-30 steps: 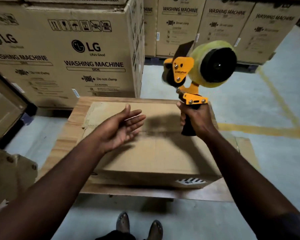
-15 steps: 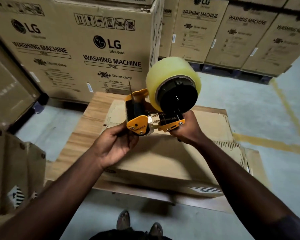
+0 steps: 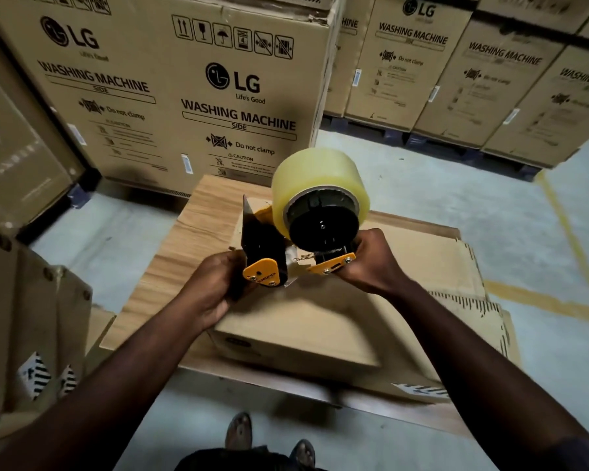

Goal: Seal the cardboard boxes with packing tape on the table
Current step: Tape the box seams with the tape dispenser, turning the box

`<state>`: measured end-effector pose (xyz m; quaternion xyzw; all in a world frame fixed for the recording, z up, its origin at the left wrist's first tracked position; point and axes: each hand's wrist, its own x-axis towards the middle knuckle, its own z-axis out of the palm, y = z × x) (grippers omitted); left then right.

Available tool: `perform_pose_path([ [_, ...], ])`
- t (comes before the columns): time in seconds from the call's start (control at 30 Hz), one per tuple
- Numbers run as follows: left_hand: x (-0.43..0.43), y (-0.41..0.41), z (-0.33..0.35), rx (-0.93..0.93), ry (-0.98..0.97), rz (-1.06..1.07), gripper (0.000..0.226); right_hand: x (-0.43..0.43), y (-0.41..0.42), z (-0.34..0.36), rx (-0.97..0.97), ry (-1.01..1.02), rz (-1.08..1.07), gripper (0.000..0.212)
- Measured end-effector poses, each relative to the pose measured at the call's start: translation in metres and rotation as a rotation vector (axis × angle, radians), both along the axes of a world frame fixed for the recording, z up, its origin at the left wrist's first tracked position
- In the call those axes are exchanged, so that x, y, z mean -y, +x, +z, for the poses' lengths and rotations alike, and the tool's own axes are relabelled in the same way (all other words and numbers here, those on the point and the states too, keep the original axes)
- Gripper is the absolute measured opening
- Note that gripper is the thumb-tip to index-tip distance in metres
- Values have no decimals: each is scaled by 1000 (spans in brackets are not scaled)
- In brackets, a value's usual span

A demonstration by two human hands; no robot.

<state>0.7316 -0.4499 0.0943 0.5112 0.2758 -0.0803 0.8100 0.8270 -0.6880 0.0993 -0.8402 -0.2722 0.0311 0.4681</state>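
Holding tape dispenser [image 3: 317, 215] — right grip [image 3: 371, 263] wraps hidden end, left grip [image 3: 215, 287] seemingly pinches front.

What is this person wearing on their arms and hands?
Nothing on the hands: the left hand and the right hand show no gloves, rings or watch. The left arm is uncovered as far as it shows; the right arm is bare up to a dark sleeve at the picture's bottom corner.

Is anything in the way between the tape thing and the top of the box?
Nothing visible lies on top of the cardboard box under the tape dispenser. Only the person's own left hand, holding the dispenser's front end, sits by the part that must touch the box. The right hand grips the handle.
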Motion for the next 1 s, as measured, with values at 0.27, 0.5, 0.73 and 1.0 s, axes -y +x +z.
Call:
perform_pose_path([
  [0.27,-88,14,-6,1,369,-68,12,-6,22,0,44,-255,-71,29],
  [0.5,-107,43,-35,13,470,-128,9,-17,28,1,61,-500,-92,44],
  [0.73,-111,58,-62,-5,435,-152,8,-22,34,-9,60,-573,-115,31],
  [1.0,-80,53,-111,-110,166,-255,35,-28,29,-27,105,-698,-74,31],
])
